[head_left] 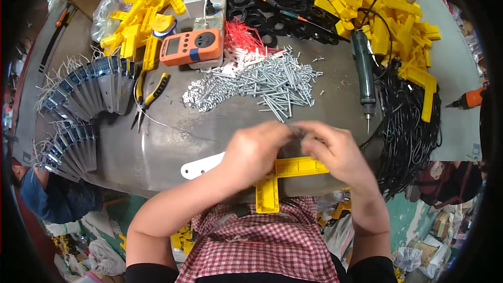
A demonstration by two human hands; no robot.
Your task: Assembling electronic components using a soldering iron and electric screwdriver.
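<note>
Both hands meet above the table's near edge, fingertips together and partly blurred. My left hand [254, 149] is closed, its fingers bent in a pinch. Opposite it, my right hand [335, 149] pinches too. A small dark bit shows between the fingertips, too unclear to name. Under the hands lies a yellow plastic housing [268, 196], T-shaped and open-sided, with one arm reaching past the table's near edge. Beside my left wrist a white flat strip with holes [201, 166] is partly covered by the forearm. Just beyond the hands spreads a pile of screws [285, 81].
Nuts [201, 94], pliers [149, 97] and an orange meter [191, 47] stand left of the screws. Metal plates with wires [89, 89] fan out at far left. An electric screwdriver [363, 73], black cables [408, 131] and yellow housings [390, 15] fill the right.
</note>
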